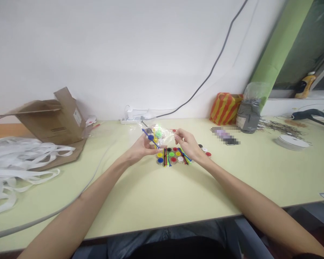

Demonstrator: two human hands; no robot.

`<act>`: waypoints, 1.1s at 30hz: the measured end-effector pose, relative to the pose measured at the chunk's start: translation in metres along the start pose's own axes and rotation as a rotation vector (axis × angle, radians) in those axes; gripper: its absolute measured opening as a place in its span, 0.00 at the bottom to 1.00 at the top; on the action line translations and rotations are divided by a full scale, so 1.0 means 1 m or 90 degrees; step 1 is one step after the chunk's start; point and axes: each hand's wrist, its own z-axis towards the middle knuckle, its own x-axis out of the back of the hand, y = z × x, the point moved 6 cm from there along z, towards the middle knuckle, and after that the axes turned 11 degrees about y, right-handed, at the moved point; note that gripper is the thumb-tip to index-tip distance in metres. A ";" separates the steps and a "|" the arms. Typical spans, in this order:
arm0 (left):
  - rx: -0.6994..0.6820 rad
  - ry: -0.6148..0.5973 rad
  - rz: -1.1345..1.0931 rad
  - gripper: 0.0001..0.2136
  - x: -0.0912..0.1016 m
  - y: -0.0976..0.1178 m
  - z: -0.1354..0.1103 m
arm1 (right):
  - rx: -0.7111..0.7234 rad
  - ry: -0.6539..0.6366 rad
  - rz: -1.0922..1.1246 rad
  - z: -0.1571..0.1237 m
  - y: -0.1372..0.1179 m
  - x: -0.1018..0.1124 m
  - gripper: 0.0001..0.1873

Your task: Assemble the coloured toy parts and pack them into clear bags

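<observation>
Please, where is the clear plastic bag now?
In the head view, the clear plastic bag is between the left hand and right hand, just above the colored discs on the table.

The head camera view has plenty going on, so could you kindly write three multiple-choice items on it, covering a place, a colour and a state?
1. Where is the clear plastic bag?
A. On the windowsill
B. Held up between the left hand and right hand
C. Under the table

2. What colours are the stripes on the striped carrier bag?
A. Orange-red and yellow
B. Blue and white
C. Black and green

3. What state is the cardboard box in?
A. Taped shut
B. Flattened
C. Open, flaps raised

1 B: both hands hold it above the coloured discs.
2 A: those stripes show.
3 C: its flaps stand apart.
</observation>
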 end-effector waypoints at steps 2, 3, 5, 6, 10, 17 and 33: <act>0.006 0.004 -0.004 0.40 0.001 0.000 -0.001 | 0.005 0.007 -0.014 0.000 0.001 0.001 0.10; 0.014 0.006 -0.009 0.41 0.002 -0.001 -0.001 | 0.009 0.009 -0.018 0.000 0.001 0.002 0.10; 0.029 0.010 -0.026 0.39 0.004 -0.002 -0.002 | 0.018 0.005 -0.021 0.000 0.001 0.001 0.10; 0.035 0.012 -0.034 0.38 0.004 -0.003 -0.002 | 0.023 -0.005 -0.020 -0.001 0.001 0.000 0.10; 0.018 0.059 -0.035 0.37 0.009 -0.004 0.000 | 0.051 -0.079 -0.012 -0.004 -0.003 -0.010 0.10; -0.043 0.220 0.030 0.40 0.029 -0.005 0.003 | -0.025 -0.062 -0.173 0.033 0.049 -0.006 0.13; -0.117 0.297 0.267 0.26 0.047 -0.011 0.004 | -0.093 -0.079 -0.314 0.097 0.099 -0.019 0.07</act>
